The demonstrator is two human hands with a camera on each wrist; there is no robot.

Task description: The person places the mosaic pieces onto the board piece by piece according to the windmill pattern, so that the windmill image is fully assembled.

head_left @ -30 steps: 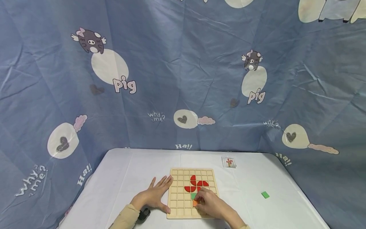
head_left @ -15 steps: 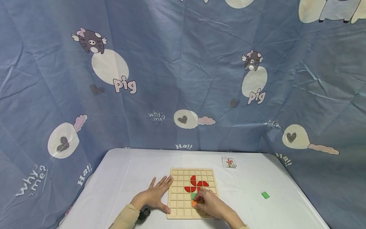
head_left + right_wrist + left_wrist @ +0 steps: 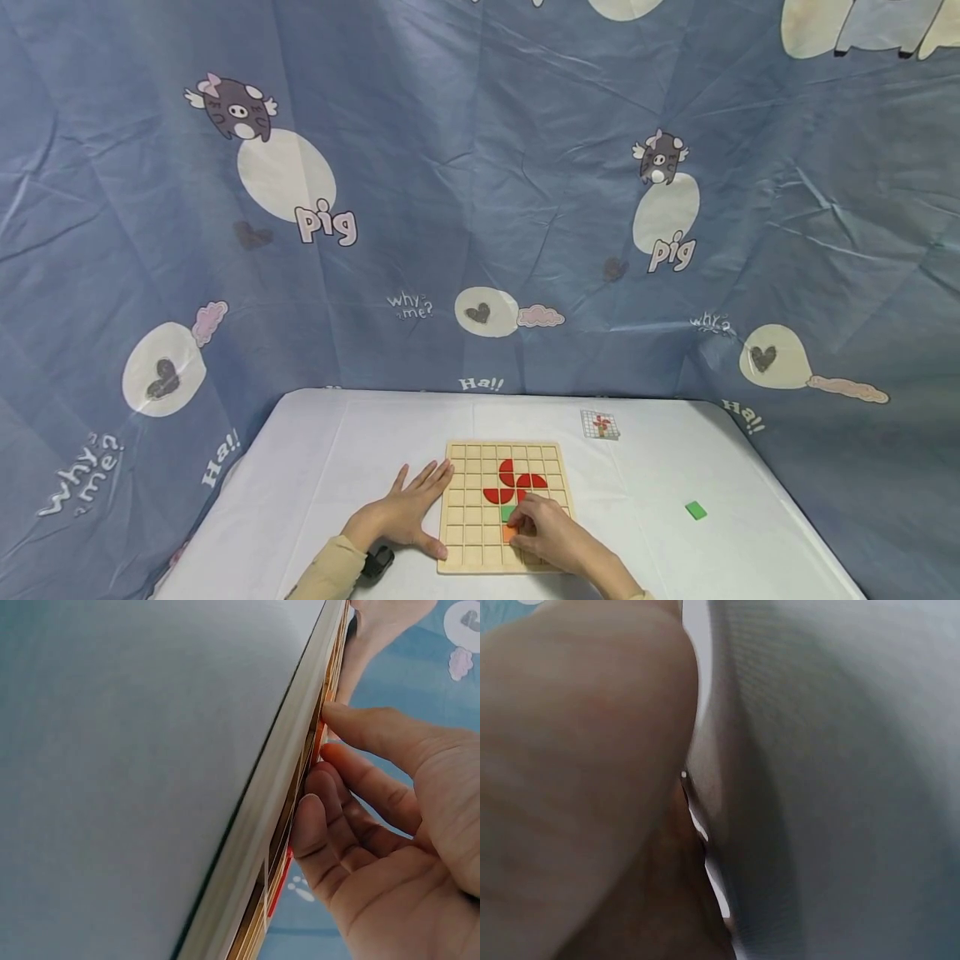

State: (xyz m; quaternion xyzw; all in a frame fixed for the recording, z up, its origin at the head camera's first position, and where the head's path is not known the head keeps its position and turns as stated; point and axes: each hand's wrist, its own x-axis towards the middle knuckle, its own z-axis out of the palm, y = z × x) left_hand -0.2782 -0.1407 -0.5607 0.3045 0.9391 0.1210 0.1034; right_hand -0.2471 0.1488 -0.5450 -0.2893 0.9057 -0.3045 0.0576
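A wooden grid board (image 3: pixel 462 517) lies on the white table. Red rounded pieces (image 3: pixel 507 472) form a pinwheel on it, with a green square tile (image 3: pixel 507 513) below them and an orange square tile (image 3: pixel 509 533) under that. My right hand (image 3: pixel 551 533) pinches the orange tile at the board, thumb and forefinger at its edge and the other fingers curled. In the right wrist view, those fingertips (image 3: pixel 335 712) meet the orange edge at the board's surface. My left hand (image 3: pixel 408 510) is spread flat along the board's left edge, fingertips and thumb touching it.
A loose green tile (image 3: pixel 696 510) lies on the table to the right. Behind the board's right corner is a small card (image 3: pixel 600 425) printed with a grid and a red pinwheel. A patterned blue cloth (image 3: pixel 420 208) hangs around the table's back and sides.
Over the last second the orange tile has shifted slightly to the left under my right fingers, in line with the green tile. My left hand has stayed in place.
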